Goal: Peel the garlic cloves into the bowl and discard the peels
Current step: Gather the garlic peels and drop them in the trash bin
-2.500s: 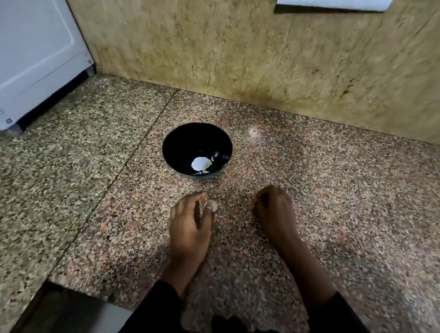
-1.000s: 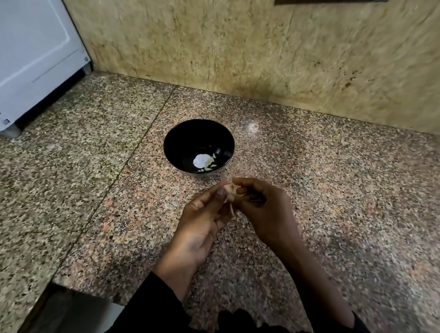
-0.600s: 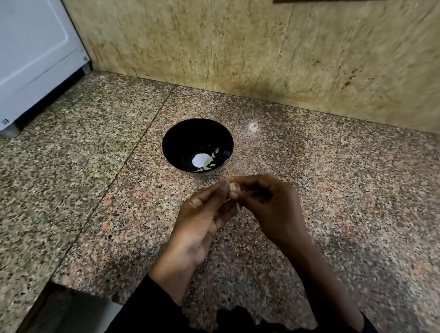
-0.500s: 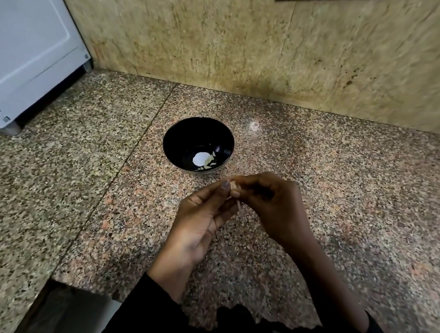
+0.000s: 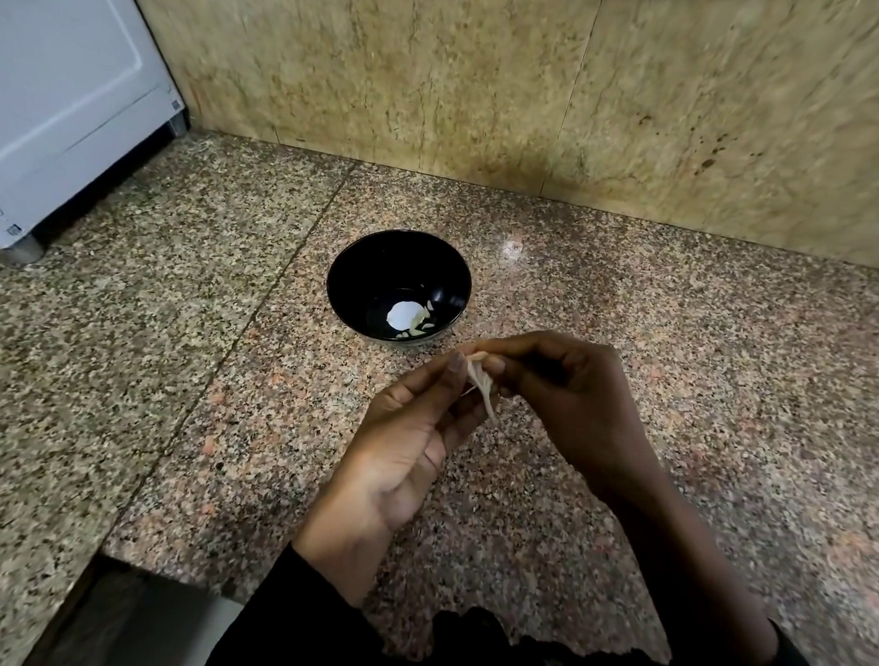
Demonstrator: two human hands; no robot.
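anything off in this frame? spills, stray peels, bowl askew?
Nothing stands out. The black round bowl sits upright on the speckled granite counter, pale peeled pieces inside. Left hand and right hand pinch a garlic clove, a strip of its skin dangling.

Round glossy black bowl (image 5: 351,276), frame centre — pale white garlic pieces (image 5: 408,316) inside. Speckled pink-grey-black granite countertop (image 5: 683,347). Mottled tan-ochre stone wall panel (image 5: 392,62), upper frame. Pale blue-white appliance (image 5: 57,77), upper left. Black sleeves (image 5: 296,627), lower edge.
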